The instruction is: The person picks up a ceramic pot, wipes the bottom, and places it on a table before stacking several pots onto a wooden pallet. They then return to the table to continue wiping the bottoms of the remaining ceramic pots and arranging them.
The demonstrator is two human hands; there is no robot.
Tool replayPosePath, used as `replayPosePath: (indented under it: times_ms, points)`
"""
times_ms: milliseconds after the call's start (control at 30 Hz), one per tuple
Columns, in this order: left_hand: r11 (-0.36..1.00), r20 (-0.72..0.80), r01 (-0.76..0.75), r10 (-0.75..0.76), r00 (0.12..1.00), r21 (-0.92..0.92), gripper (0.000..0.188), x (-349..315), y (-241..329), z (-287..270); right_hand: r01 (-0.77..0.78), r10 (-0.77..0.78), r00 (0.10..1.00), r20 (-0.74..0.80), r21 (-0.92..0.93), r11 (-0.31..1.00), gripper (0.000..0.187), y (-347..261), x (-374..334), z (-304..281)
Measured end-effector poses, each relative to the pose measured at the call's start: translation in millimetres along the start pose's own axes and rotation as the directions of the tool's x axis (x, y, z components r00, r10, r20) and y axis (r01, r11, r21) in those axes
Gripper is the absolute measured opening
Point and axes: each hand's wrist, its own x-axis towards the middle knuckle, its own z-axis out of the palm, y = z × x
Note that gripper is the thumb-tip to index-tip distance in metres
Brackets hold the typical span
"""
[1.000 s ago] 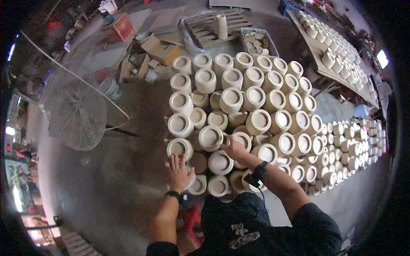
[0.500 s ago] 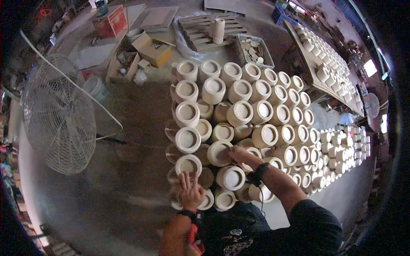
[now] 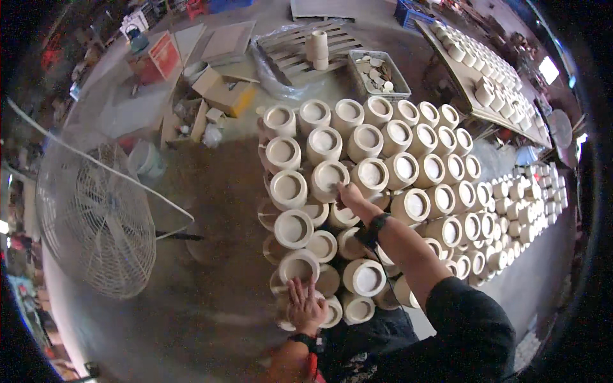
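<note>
Rows of pale, round clay pots with wide rims and recessed tops stand stacked in front of me. My right hand (image 3: pixel 348 195) reaches into the middle rows and pinches the near right rim of one pot (image 3: pixel 330 181), its fingertips inside the opening. That pot sits level with its upper-layer neighbours. Close to my body, my left hand (image 3: pixel 307 313) lies with stretched fingers against the near rim of another pot (image 3: pixel 299 269) in the left column. Lower pots (image 3: pixel 321 246) show between the upper ones. Part of my right thumb is hidden.
A caged fan (image 3: pixel 105 220) stands at the left, with a pale cord across it. Behind the pots are a wooden pallet (image 3: pixel 303 50), a grey crate (image 3: pixel 379 75) of clay pieces and an open carton (image 3: pixel 220 91). A board table (image 3: pixel 469 83) of pots stands far right.
My right hand has carried the pot away from me to a farther place in its column. My left hand keeps to the same near pot. The whole view has shifted slightly.
</note>
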Motion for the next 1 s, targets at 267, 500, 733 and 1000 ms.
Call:
replayPosePath:
  times_ms: [267, 500, 733, 1000]
  points:
    - [0.998, -0.055, -0.040, 0.038, 0.998, -0.045, 0.067, -3, -8, 6, 0.135, -0.134, 0.986, 0.102, -0.007, 0.991, 0.038, 38, -37, -25]
    - [0.999, -0.038, -0.013, 0.012, 0.999, -0.041, 0.064, -1, -8, 4, 0.073, -0.487, 0.826, -0.282, -0.805, 0.589, 0.046, 67, -151, -106]
    - [1.000, -0.019, -0.024, 0.024, 1.000, 0.004, 0.064, 3, -1, -3, -0.004, -0.155, 0.983, -0.100, -0.853, 0.523, 0.060, 129, -142, -164]
    - [1.000, 0.009, 0.009, -0.009, 1.000, -0.012, 0.064, -1, -6, 5, 0.292, -0.241, 0.956, 0.169, -0.642, 0.709, 0.060, 128, -149, -179]
